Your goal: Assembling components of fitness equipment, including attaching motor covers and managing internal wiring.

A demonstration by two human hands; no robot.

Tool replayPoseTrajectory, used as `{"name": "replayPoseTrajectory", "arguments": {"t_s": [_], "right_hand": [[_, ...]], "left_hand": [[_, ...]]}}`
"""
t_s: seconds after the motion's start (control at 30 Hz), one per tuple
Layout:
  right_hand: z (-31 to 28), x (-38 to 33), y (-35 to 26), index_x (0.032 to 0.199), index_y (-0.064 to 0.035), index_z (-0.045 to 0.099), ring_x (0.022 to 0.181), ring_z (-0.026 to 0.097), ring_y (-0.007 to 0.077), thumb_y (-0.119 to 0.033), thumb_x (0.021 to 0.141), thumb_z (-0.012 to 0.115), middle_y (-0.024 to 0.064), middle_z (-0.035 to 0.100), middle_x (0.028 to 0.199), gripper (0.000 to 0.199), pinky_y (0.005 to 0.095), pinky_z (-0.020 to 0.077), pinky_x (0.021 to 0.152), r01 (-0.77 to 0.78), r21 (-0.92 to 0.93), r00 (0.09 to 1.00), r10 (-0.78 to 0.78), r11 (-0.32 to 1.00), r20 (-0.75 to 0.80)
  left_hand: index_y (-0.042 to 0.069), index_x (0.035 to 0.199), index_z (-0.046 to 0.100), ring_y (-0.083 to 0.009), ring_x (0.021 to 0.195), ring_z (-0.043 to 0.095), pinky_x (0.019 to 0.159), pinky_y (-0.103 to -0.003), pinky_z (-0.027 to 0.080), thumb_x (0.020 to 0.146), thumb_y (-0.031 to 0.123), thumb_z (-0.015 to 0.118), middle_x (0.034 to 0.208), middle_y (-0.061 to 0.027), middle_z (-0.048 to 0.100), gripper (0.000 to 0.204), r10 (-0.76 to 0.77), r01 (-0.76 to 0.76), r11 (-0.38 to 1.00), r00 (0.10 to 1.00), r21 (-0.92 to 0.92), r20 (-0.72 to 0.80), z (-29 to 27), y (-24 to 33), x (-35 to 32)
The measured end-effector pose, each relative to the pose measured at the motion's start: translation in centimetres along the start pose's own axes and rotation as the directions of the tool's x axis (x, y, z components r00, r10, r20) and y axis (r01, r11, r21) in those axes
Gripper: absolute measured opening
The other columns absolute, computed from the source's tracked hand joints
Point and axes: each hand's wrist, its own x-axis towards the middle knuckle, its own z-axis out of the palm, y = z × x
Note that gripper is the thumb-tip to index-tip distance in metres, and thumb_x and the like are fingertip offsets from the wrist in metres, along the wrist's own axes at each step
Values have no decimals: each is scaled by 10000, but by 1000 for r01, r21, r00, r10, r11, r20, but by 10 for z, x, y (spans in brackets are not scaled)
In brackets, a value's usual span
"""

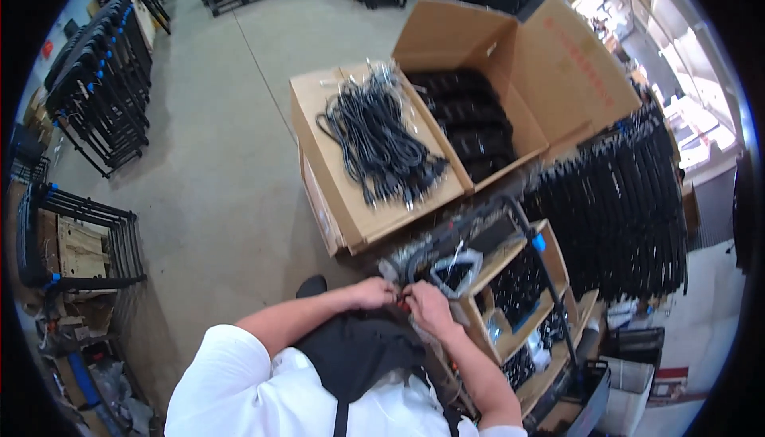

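My left hand and my right hand meet in front of my body, fingers bent inward and closed. Between their fingertips shows a small red-orange part, too small to name; which hand grips it I cannot tell. Just beyond them runs a bent black tube frame with a blue patch on it. Beside my right hand stands a wooden compartment box with small black parts inside. A clear plastic bag lies at its far end.
Ahead, a bundle of black power cords lies on a cardboard box. Right of it an open carton holds dark padded pieces. Stacked black frames stand at right, more black frames at left.
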Motion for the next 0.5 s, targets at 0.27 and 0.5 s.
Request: {"name": "replayPoseTrajectory", "arguments": {"t_s": [0.27, 0.5], "right_hand": [[7, -9, 7, 977, -62, 697, 929, 629, 314, -65, 837, 734, 103, 622, 925, 144, 418, 476, 792, -53, 77, 996, 58, 996, -64], [5, -8, 2, 989, -83, 721, 913, 633, 291, -76, 856, 732, 77, 639, 937, 134, 411, 471, 781, 16, 27, 999, -15, 1000, -43]], "left_hand": [[41, 1123, 747, -98, 730, 544, 647, -281, 456, 976, 229, 641, 828, 24, 627, 261, -196, 213, 954, 976, -211, 97, 3, 14, -5], [52, 939, 720, -80, 700, 516, 627, -261, 433, 957, 199, 653, 791, 31, 610, 163, -225, 254, 903, 967, -346, 123, 3, 23, -13]]}}
